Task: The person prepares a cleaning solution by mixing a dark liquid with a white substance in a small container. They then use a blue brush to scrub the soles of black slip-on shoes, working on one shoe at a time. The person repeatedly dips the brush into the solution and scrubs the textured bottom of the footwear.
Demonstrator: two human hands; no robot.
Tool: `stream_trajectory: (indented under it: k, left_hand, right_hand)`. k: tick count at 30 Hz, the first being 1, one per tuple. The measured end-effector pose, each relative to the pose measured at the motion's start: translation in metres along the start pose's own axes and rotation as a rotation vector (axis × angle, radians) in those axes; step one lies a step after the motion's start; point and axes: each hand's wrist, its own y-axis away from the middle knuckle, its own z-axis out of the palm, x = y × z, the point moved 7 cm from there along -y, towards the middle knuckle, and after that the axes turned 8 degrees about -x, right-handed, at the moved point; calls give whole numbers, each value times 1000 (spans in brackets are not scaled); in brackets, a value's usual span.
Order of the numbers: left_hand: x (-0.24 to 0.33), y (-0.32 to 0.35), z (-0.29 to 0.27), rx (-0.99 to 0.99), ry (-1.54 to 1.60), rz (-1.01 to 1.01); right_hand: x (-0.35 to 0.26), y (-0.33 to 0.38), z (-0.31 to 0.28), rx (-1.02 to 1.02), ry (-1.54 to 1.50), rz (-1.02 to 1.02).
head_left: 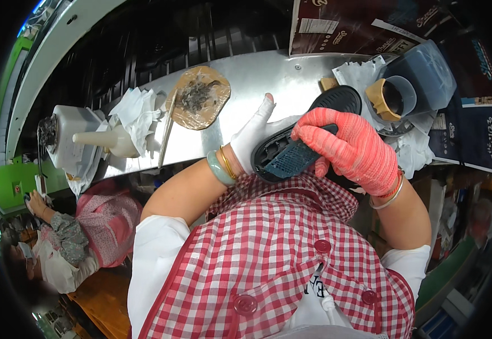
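A black shoe sole (263, 151) with a ribbed inner cavity is tilted in front of my chest. My left hand (250, 134), in a white glove with a bare thumb tip, holds it from the left side, thumb stretched away. My right hand (353, 141), in a pinkish-red knit glove, has its fingers bent around a dark blue-grey textured piece (291, 158) lying over the sole's cavity. Beyond the right hand shows a rounded, ribbed black sole end (342, 100). Whether it belongs to the same sole I cannot tell, as the glove hides the part between.
On the metal bench (257, 73), a plastic-wrapped brown disc (215, 113) bears dark scraps, with a thin stick (168, 130) beside it. Left stand a nozzle bottle (119, 141) and crumpled white paper (136, 116). Right are a taped cup (378, 99) and boxes (347, 28). Another person (71, 237) works at left.
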Motion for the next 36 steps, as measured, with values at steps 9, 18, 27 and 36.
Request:
stream_trajectory:
  k: [9, 18, 27, 36]
  left_hand:
    - [0, 7, -24, -16, -119, -186]
    - [5, 17, -21, -69, -165, -381]
    - [0, 12, -34, -223, -196, -444]
    - [44, 26, -17, -82, -270, -146]
  right_hand:
    - [-14, -33, 13, -62, 140, 93]
    - [-3, -33, 1, -133, 105, 86]
    - [27, 4, -33, -18, 19, 69]
    - [45, 72, -92, 414, -154, -205]
